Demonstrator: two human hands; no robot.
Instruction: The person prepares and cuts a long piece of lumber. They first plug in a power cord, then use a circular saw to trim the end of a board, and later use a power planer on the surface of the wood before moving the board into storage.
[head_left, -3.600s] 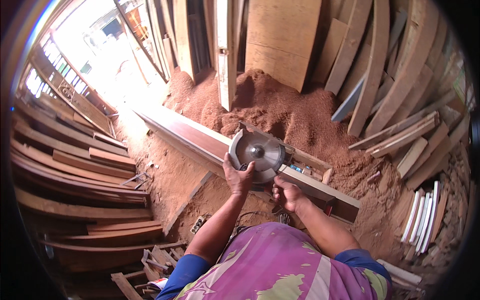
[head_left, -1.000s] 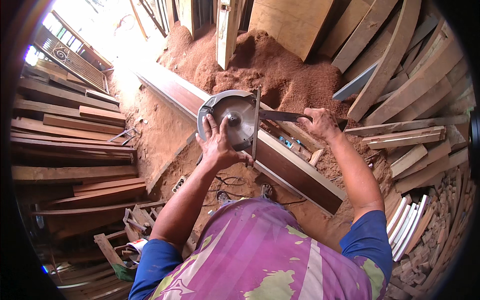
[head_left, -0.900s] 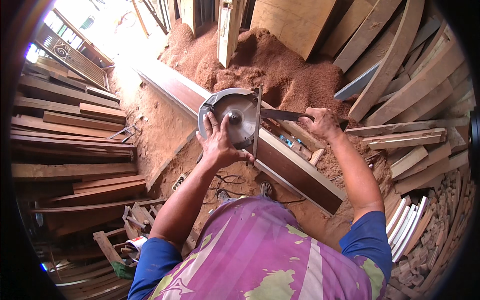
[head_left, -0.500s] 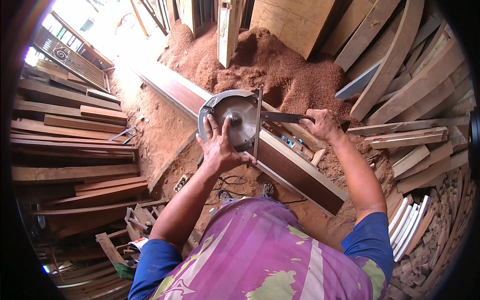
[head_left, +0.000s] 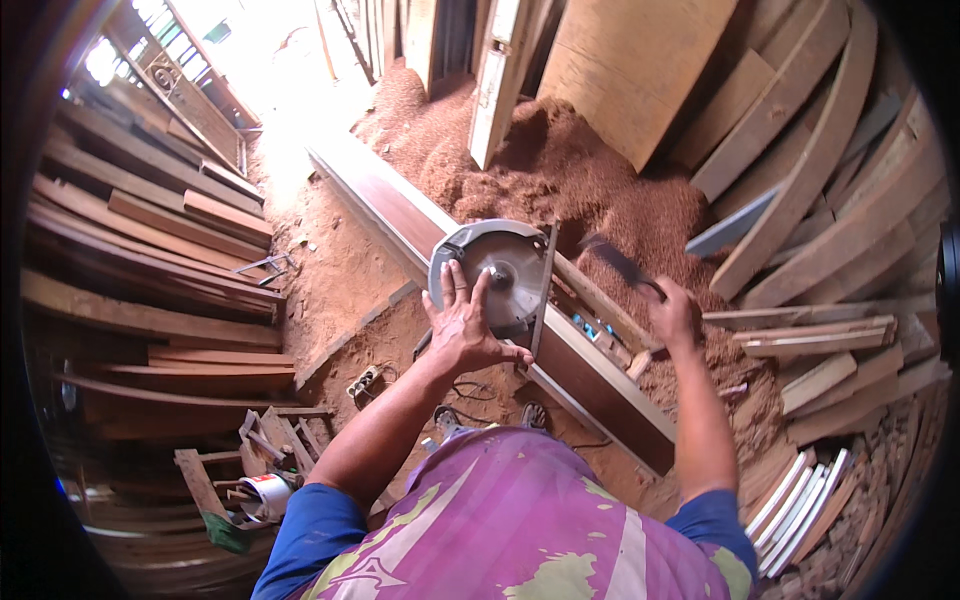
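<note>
A circular saw [head_left: 515,290] lies on its side over a long brown board with pale edges [head_left: 600,395], blade face upward. My left hand [head_left: 462,320] holds it, fingers spread over the guard and blade, thumb at the straight metal base plate [head_left: 545,295]. My right hand [head_left: 672,312] is closed round the handle of a dark flat metal tool [head_left: 615,260], which is raised to the right of the saw, apart from the base plate and slightly blurred. Beneath the tool is a wooden box section [head_left: 600,295] holding small blue items and offcuts.
Stacked planks [head_left: 160,300] line the left; leaning boards [head_left: 790,120] and a plywood sheet [head_left: 610,60] stand right and behind. Reddish sawdust [head_left: 610,190] is heaped beyond the board. A power strip [head_left: 365,385] and cables lie by my feet. A white bucket [head_left: 265,495] sits lower left.
The dark tool in my right hand has swung up off the saw's base plate and now angles away from it. The view has shifted; my left hand remains on the saw.
</note>
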